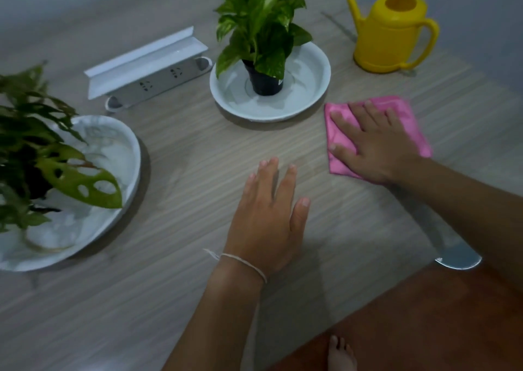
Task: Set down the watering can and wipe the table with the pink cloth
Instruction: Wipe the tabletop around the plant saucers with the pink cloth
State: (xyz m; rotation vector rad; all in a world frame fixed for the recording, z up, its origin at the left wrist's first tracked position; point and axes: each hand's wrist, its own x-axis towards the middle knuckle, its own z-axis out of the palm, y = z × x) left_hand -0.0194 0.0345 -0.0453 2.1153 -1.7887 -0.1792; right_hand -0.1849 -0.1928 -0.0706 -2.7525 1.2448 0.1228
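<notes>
Pink cloth (376, 133) flat on table (198, 150), pinned under right hand (373, 144); wiping stage.
Unwiped tabletop lies to that hand's left, towards left hand (268, 215), which rests flat, fingers straight, holding nothing; right fingers are spread, pressing cloth, not gripping; yellow watering can (390, 33) stands upright just beyond the cloth, set down.

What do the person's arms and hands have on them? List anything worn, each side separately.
Both forearms are bare, with no sleeves in view. The left hand has a thin pale string bracelet tied round the wrist, with a short loose end sticking out to the side. The right hand shows no bracelet, ring, watch or glove. No rings show on the left hand either.
</notes>
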